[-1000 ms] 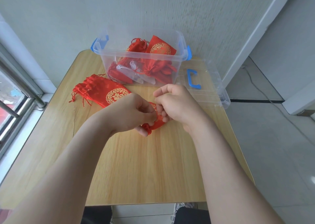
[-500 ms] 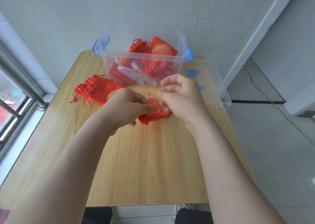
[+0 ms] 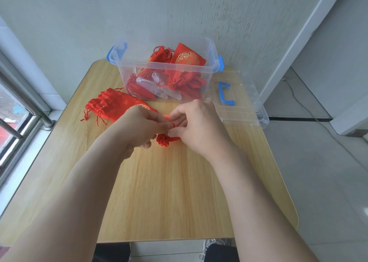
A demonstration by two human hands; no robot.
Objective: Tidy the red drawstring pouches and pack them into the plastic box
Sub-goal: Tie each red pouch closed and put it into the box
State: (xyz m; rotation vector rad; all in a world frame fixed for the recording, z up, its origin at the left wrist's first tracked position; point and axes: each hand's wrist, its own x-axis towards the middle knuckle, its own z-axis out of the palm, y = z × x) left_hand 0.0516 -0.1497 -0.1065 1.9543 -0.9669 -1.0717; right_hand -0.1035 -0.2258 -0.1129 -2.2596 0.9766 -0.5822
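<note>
Fingertips of the left hand (image 3: 139, 128) and right hand (image 3: 197, 126) have drawn together since a moment ago, both now pinching the small red pouch (image 3: 163, 141) and, it seems, its thin cord; its puckered satin mouth bulges below them on the wood-grain worktop (image 3: 169, 192); cinching looks nearly done; more glossy gold-printed pouches (image 3: 111, 106) lie flat to the left; the clear, hard-walled plastic box (image 3: 123, 70) behind is part filled.

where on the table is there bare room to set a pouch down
Bare table between the forearms, down to the near edge. Crowded behind: pouch pile, plastic box, lid; left hand and right hand on a pouch mid-table.
</note>
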